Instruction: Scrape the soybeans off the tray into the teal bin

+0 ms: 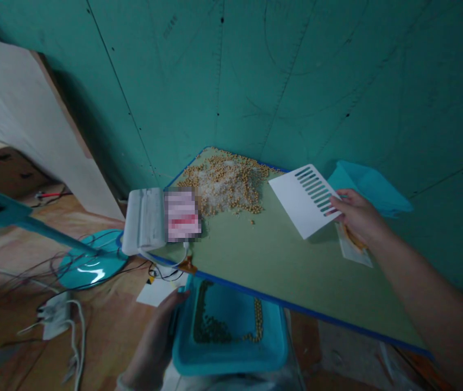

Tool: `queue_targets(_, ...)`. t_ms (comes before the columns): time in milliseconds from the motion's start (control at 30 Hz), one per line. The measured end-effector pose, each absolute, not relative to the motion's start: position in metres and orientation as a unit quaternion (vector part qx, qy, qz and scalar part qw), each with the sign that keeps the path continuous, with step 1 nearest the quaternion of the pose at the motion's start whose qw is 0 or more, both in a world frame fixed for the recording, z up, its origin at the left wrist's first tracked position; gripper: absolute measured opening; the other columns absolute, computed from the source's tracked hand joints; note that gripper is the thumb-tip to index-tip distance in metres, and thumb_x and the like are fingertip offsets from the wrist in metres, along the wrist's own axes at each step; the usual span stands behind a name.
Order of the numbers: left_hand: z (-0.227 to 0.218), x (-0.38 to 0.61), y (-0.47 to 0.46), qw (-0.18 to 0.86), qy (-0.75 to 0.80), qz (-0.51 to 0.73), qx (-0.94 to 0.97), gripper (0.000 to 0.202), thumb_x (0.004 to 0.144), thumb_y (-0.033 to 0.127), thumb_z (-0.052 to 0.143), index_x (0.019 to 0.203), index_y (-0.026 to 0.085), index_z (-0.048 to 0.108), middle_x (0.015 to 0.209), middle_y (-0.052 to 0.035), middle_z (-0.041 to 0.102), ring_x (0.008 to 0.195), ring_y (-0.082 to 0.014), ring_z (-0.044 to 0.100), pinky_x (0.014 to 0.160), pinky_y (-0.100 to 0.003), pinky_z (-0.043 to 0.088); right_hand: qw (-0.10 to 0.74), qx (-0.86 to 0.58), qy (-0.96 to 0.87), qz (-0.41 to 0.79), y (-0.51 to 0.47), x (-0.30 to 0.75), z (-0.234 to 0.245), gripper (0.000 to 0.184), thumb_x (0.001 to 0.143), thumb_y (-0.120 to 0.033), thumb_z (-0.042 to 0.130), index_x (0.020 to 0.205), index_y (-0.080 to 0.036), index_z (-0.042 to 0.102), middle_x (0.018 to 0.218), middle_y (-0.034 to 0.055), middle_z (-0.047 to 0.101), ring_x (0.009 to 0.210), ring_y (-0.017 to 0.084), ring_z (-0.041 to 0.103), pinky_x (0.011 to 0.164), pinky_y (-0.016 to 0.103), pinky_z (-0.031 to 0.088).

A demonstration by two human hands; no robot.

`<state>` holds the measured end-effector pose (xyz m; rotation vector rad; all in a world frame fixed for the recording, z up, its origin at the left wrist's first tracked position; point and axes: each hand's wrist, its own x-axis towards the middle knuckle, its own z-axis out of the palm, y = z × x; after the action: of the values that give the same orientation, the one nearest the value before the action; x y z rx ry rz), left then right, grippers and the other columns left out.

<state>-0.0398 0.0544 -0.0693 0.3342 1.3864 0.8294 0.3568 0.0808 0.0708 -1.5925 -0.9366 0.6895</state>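
My right hand [356,216] pinches the right edge of a white slotted card [291,203], tilted above the green tabletop [280,263]. Below that hand a small pale piece with an orange-tan part [354,244] shows partly. My left hand [164,320] grips the left rim of a blue plastic tray [231,364], its thumb over the edge and the other fingers mostly hidden. Inside the tray lie small green beans [211,328] and a line of yellow beans [258,317]. Towards the back of the tabletop spreads a pile of yellow beans mixed with whitish grains [231,184].
A white device [145,220] and a pixelated screen [182,214] stand at the table's left corner, with a white cable. Right of the card is a turquoise container [368,184]. A blue fan stand [93,260], a power strip [56,315] and cords occupy the floor at left.
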Motion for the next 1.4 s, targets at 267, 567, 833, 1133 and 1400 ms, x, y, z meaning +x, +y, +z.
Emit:
queue_targets(267,-0.041,-0.041,0.048,0.709,0.601,0.355,0.104,0.014,0.061,0.012,0.057,0.071,0.019,0.063,0.059,-0.0004,0.071,0.076,-0.0249,0.065,0.063,-0.03,0.052,0.494,-0.689,-0.39,0.359,0.074,0.357,0.062,0.014,0.064,-0.031,0.062,0.074,-0.023,0.055,0.062,-0.0019,0.055,0.048,0.009,0.05,0.042,0.022,0.04)
queue_targets(567,-0.002,-0.017,0.035,0.727,0.56,0.369,0.146,0.018,0.066,0.011,0.053,0.08,0.018,0.063,0.053,0.0003,0.07,0.068,-0.0252,0.067,0.061,-0.035,0.053,0.488,-0.678,-0.408,0.368,0.088,0.352,0.054,0.015,0.065,-0.032,0.06,0.074,-0.022,0.054,0.063,-0.0029,0.054,0.049,0.009,0.049,0.045,0.022,0.039)
queue_targets(833,-0.004,-0.023,0.029,0.74,0.552,0.364,0.126,0.021,0.068,0.012,0.051,0.085,0.021,0.061,0.054,0.0022,0.07,0.068,-0.0239,0.067,0.06,-0.034,0.053,0.474,-0.658,-0.413,0.414,0.092,0.347,0.044,0.017,0.065,-0.032,0.062,0.076,-0.022,0.055,0.062,-0.0038,0.055,0.049,0.009,0.048,0.046,0.022,0.038)
queue_targets(1133,-0.015,-0.025,0.024,0.764,0.527,0.354,0.118,0.013,0.072,0.017,0.052,0.083,0.018,0.06,0.054,0.0015,0.069,0.058,-0.0207,0.066,0.055,-0.03,0.052,0.478,-0.649,-0.398,0.438,0.088,0.34,0.045,0.016,0.065,-0.031,0.062,0.076,-0.022,0.054,0.063,-0.0042,0.055,0.05,0.008,0.05,0.046,0.021,0.039)
queue_targets(1400,-0.019,-0.028,0.021,0.76,0.525,0.355,0.143,0.015,0.074,0.02,0.052,0.086,0.018,0.059,0.055,0.0027,0.069,0.057,-0.0197,0.066,0.055,-0.029,0.052,0.466,-0.647,-0.405,0.447,0.087,0.338,0.046,0.019,0.065,-0.033,0.062,0.079,-0.023,0.054,0.064,-0.0036,0.055,0.051,0.01,0.05,0.048,0.023,0.039)
